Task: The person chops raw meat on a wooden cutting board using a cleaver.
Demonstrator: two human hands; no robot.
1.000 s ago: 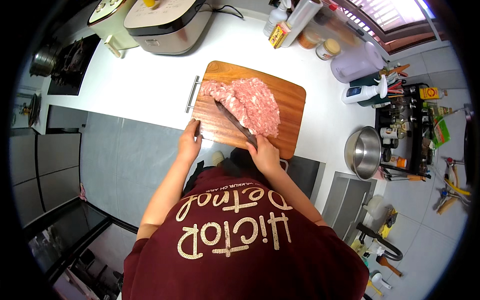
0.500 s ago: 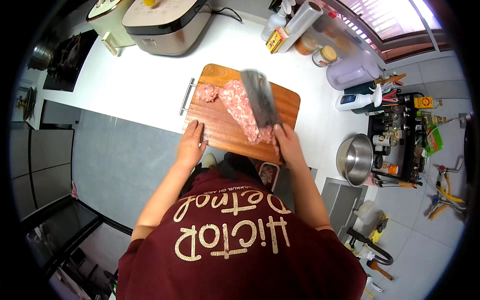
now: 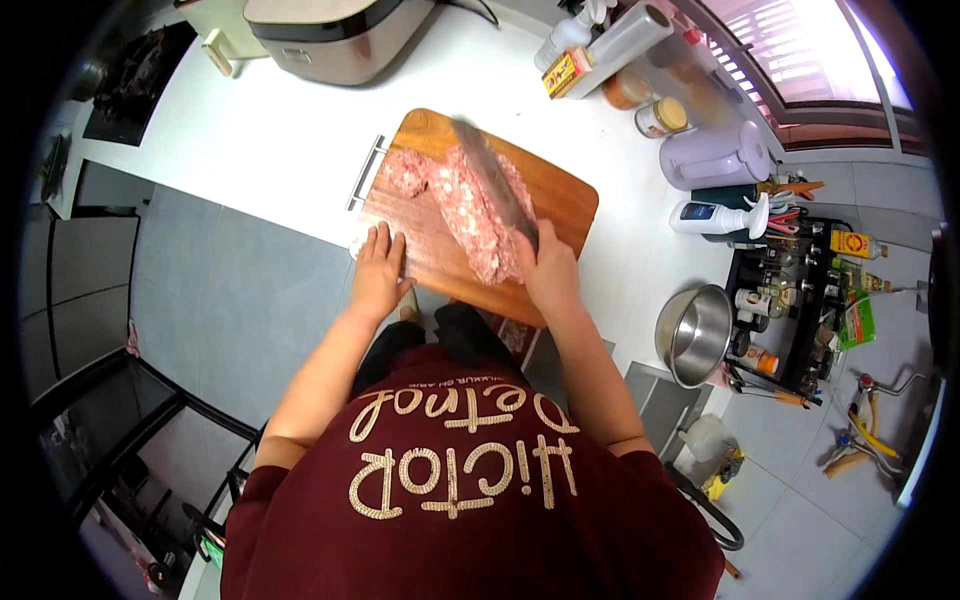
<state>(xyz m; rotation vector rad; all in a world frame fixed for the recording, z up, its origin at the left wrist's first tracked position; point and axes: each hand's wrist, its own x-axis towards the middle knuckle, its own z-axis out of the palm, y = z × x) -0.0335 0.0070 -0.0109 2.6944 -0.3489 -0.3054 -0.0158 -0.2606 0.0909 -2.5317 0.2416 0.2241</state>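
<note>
A wooden cutting board (image 3: 566, 205) holds pink minced meat in a long mound (image 3: 462, 215) and a smaller pile (image 3: 404, 172) at its left. My right hand (image 3: 548, 268) grips a dark cleaver (image 3: 485, 170) whose blade, slightly blurred, slants over the long mound; I cannot tell whether it touches. My left hand (image 3: 378, 266) rests on the board's near-left part, fingers stretched and apart, holding nothing.
Rice cooker (image 3: 335, 50) and hob (image 3: 135, 82) stand at back left. Bottles (image 3: 565, 45), jars (image 3: 660, 116), a lilac jug (image 3: 712, 152) and spray bottle (image 3: 715, 216) line the back right. A steel bowl (image 3: 692, 336) sits right, beside a spice rack (image 3: 770, 300).
The meat, earlier one connected mass, now shows a smaller pile at its left. My right hand and cleaver have moved up and right, then slightly left over the mound. The view has shifted slightly.
</note>
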